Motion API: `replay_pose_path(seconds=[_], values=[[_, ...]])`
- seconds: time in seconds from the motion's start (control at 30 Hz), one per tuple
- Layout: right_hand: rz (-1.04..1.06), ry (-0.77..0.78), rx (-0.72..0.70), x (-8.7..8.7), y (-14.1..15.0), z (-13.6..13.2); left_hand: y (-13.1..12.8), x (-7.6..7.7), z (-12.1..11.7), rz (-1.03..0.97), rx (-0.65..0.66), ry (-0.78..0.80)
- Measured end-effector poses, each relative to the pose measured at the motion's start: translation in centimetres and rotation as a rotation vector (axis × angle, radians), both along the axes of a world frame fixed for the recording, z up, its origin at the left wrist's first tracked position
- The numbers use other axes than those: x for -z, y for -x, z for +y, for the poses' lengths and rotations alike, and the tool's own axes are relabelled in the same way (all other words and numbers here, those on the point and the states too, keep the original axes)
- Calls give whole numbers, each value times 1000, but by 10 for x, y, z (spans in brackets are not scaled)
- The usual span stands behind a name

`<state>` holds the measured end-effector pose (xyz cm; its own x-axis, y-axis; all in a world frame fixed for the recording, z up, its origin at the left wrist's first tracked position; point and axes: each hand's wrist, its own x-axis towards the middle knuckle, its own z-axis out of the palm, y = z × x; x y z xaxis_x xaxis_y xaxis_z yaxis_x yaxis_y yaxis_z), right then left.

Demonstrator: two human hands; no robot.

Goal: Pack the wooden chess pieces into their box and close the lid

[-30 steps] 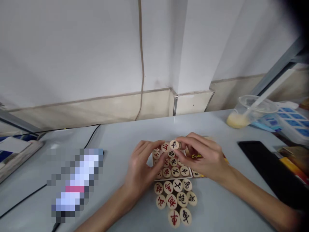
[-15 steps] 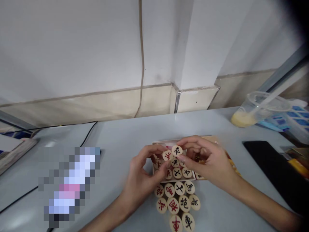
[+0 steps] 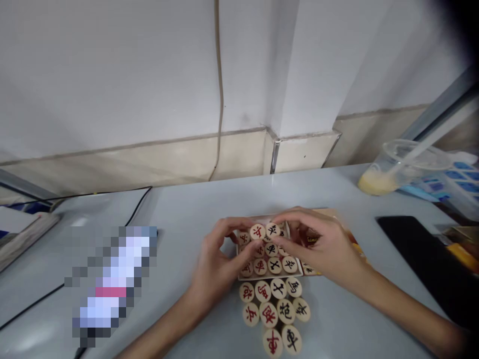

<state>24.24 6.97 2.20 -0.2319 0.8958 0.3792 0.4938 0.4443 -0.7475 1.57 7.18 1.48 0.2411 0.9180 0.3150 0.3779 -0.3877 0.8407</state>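
Note:
Between thumb and fingers my left hand pinches a round Chinese chess piece with a red character. My right hand grips a piece with a black character, side by side with the red one. Both are over a shallow white box holding rows of pieces, red on the left and black on the right. My fingers hide part of the back rows. On the desk in front of the box stand several more pieces, red to the left, black to the right.
A printed box lid lies under my right hand. To the left is a blurred-out phone with a cable. On the right are a black slab, a plastic cup with a straw and blue-and-white packaging. A wall stands behind the desk.
The view shifted slightly. Both hands dipped toward the box with the two pieces, then rose a little; the pieces went from overlapping to level beside each other. The pieces on the desk stayed put.

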Motion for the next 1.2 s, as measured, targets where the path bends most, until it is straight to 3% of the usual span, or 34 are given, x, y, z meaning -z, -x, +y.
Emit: replay_pose_path(seconds=[0.13,0.47,0.83,1.07,1.2], values=[[-196,-193,36,7,-2,8,2,7,12,201,-54,-140],[-425,-217,18,14,7,15,3,14,23,339,-35,-165],[-395,-265,-43,16,2,15,3,19,26,286,-30,-162],[-374,-294,-230,11,10,5,4,20,28,257,3,-171],[-363,-285,-252,9,10,2,4,22,29,245,-8,-181]])
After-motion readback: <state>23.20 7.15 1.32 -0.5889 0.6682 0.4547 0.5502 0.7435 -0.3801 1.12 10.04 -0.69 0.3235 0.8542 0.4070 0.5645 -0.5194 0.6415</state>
